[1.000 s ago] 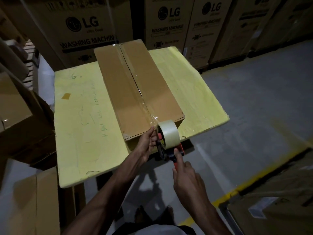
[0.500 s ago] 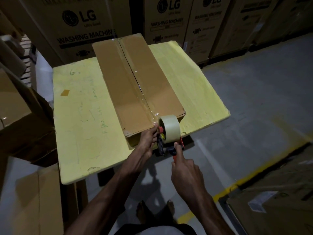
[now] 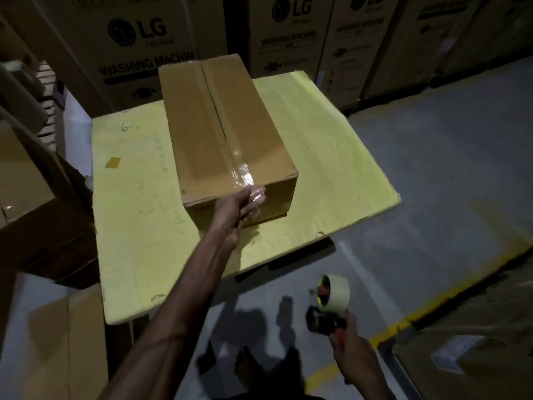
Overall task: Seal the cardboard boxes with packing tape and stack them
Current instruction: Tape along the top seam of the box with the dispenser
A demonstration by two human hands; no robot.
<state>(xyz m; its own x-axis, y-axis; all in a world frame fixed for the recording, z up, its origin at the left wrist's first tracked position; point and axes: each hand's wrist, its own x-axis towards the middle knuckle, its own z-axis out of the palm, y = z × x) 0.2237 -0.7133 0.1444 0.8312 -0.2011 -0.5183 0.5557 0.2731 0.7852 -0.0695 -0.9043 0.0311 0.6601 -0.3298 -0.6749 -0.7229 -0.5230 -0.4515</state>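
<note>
A long brown cardboard box [image 3: 202, 134] lies on a yellow tabletop [image 3: 129, 226], its flaps closed and clear tape [image 3: 239, 166] running along the centre seam and over the near edge. My left hand [image 3: 239, 209] reaches across the table and presses flat fingers on the tape end on the box's near face. My right hand [image 3: 350, 350] grips the handle of a tape dispenser [image 3: 330, 304] with a pale roll, held low over the floor, well clear of the box.
Large printed washing-machine cartons [image 3: 138, 44] stand behind the table. More brown boxes [image 3: 31, 203] crowd the left side, one carton [image 3: 69, 342] by the table's near corner. Grey floor with a yellow line [image 3: 403, 327] lies to the right, another box [image 3: 476, 356] beyond it.
The dispenser has come off the box's near edge and dropped down and right with my right hand. My left hand moved from beside the roll onto the tape end on the box's front face.
</note>
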